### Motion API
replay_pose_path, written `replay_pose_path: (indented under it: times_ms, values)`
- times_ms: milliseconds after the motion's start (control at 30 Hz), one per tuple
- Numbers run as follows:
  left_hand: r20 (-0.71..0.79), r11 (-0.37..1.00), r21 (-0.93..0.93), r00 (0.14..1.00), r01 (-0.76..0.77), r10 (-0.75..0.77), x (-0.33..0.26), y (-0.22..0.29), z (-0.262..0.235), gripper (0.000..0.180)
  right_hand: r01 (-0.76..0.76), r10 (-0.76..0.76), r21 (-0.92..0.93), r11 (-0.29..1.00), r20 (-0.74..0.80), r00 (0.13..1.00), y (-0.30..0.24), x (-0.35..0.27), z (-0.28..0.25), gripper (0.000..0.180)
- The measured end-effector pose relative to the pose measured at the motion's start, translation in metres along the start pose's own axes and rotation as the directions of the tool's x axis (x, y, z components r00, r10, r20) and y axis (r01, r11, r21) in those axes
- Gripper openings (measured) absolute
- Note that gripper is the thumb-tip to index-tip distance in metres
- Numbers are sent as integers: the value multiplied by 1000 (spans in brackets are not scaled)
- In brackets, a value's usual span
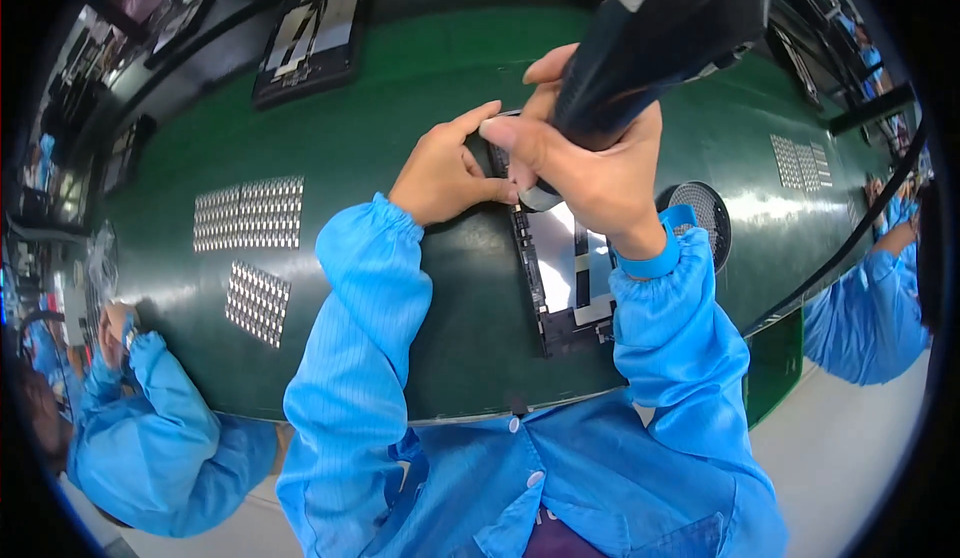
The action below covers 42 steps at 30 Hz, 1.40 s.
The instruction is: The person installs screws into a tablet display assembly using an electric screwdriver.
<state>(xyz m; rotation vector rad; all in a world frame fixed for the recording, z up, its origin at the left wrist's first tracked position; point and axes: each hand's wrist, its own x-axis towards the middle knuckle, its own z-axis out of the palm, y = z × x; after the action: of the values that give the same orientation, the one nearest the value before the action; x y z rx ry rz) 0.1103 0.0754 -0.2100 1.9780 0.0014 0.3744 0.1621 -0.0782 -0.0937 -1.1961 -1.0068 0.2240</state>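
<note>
An opened tablet, black-framed with shiny silver panels inside, lies on the green table in front of me. My right hand is wrapped round a large black electric screwdriver. Its silver lower end points down over the tablet's upper part; the exact tip is hidden. At the tablet's upper left edge, my left hand grips with thumb and forefinger, the thumb close beside the tool's end. My right hand and forearm cover part of the tablet's right side.
Sheets of small silvery parts lie at left, with a smaller sheet below. More parts lie far right. A round black-rimmed dish sits beyond my right wrist. Another opened tablet is at the back. Co-workers in blue sit both sides.
</note>
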Motion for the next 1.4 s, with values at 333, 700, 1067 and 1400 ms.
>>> replay_pose_path:
  times_ms: [333,700,1067,1400]
  values:
    - [102,947,34,941,320,-322,-8,45,-9,88,58,-58,-32,998,6,998,11,-3,6,34]
    - [6,981,7,981,193,-193,-9,36,-2,80,-26,27,24,999,-56,998,14,-3,9,28]
    - [10,987,14,987,158,-158,-7,25,-2,85,48,-41,-106,993,67,997,20,-10,8,32]
    - [-3,992,28,992,126,-126,-7,25,-2,87,54,-51,-59,997,45,998,17,-12,10,35]
